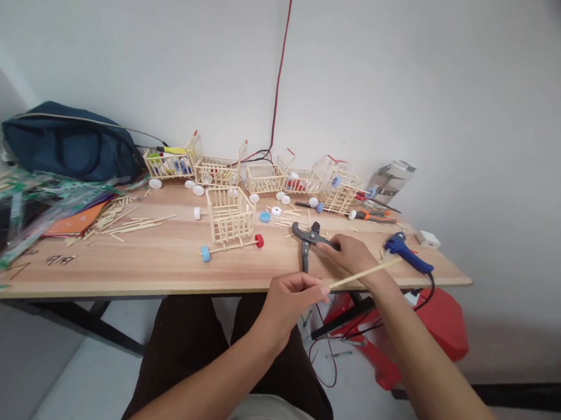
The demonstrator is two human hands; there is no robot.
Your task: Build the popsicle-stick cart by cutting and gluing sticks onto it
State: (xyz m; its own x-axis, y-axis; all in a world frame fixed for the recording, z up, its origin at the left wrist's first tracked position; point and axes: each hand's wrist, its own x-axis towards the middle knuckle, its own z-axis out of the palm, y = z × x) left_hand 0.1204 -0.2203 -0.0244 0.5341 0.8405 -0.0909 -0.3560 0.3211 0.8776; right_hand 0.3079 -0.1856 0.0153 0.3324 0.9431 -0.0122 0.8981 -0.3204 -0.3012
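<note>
My left hand (288, 298) is closed in a pinch on one end of a thin wooden stick (366, 272), which points right, just in front of the table's front edge. My right hand (352, 254) rests on the wooden table (145, 262) and grips the handle of black cutting pliers (307, 238), whose jaws point left and away from me. Just behind the pliers stands a small stick-built cart (230, 219) with a blue wheel and a red wheel on an axle.
A blue glue gun (406, 252) lies at the right of my right hand, its cable hanging off the edge. Several stick carts (278, 177) line the wall. Loose sticks (124, 223), white wheels, a dark bag (67, 144), orange pliers (373, 216) and a red stool (435, 327) are also around.
</note>
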